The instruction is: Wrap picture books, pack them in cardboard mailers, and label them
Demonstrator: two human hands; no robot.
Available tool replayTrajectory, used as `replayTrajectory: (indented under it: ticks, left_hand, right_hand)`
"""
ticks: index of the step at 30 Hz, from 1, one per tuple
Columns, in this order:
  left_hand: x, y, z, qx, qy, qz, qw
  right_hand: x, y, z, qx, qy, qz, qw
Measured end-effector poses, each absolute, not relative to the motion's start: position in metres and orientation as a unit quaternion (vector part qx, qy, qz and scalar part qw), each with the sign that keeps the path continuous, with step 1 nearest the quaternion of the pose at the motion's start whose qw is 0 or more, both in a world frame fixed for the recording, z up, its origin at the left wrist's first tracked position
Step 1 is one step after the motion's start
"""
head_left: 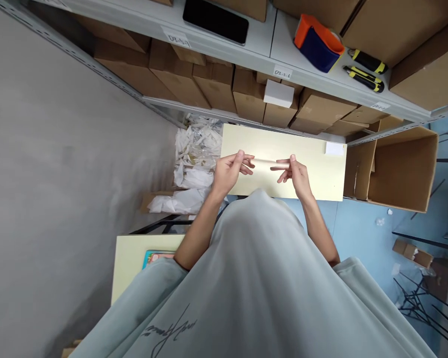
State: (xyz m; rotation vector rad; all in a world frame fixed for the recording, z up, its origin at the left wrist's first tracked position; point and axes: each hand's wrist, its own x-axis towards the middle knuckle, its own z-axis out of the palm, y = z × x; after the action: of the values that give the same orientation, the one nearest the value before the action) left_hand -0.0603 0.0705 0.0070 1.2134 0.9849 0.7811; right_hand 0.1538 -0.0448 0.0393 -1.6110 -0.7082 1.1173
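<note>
Between my two hands a narrow, pale, see-through strip, which looks like clear tape, is stretched level above the cream table. My left hand pinches one end between thumb and forefinger, its other fingers loosely spread. At the opposite end, my right hand grips the strip in the same way. Both hands are over the table, close to its near edge. The strip is blurred and thin, so its exact ends are hard to make out.
A grey shelf rack holds cardboard boxes, a black phone, an orange and blue tape dispenser and yellow-black cutters. A small white box sits below. An open carton stands right; white scrap lies left.
</note>
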Motion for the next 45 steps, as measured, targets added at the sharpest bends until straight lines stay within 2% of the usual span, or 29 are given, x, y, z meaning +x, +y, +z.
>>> replayTrajectory:
  ticks: [6, 13, 22, 27, 30, 32, 35, 38, 42, 45]
  left_hand:
    - [-0.088, 0.068, -0.053, 0.553, 0.457, 0.278, 0.639]
    - [-0.112, 0.096, -0.138, 0.503, 0.531, 0.282, 0.622]
    - [-0.082, 0.195, -0.234, 0.446, 0.592, 0.290, 0.605]
    - [-0.074, 0.196, -0.255, 0.438, 0.589, 0.287, 0.615]
    - [-0.101, 0.169, -0.254, 0.427, 0.587, 0.315, 0.611]
    - [-0.130, 0.144, -0.253, 0.402, 0.598, 0.358, 0.594]
    - [-0.184, 0.103, -0.258, 0.325, 0.660, 0.402, 0.545]
    - [-0.241, 0.066, -0.277, 0.216, 0.736, 0.414, 0.490]
    - [-0.308, 0.027, -0.316, 0.097, 0.791, 0.433, 0.421]
    - [-0.344, 0.010, -0.351, 0.036, 0.807, 0.454, 0.377]
  right_hand:
    - [0.142, -0.030, -0.044, -0.644, -0.304, 0.507, 0.486]
    - [0.108, 0.020, -0.128, -0.673, -0.223, 0.554, 0.437]
    - [0.099, 0.125, -0.221, -0.757, -0.212, 0.491, 0.376]
    - [0.096, 0.127, -0.237, -0.810, -0.230, 0.424, 0.333]
    - [0.078, 0.113, -0.225, -0.821, -0.301, 0.328, 0.357]
    - [0.056, 0.104, -0.213, -0.788, -0.376, 0.332, 0.357]
    - [0.005, 0.097, -0.198, -0.722, -0.486, 0.387, 0.306]
    - [-0.059, 0.099, -0.205, -0.637, -0.573, 0.464, 0.225]
    - [-0.146, 0.110, -0.257, -0.532, -0.639, 0.548, 0.090]
    - [-0.203, 0.123, -0.316, -0.480, -0.679, 0.555, -0.012]
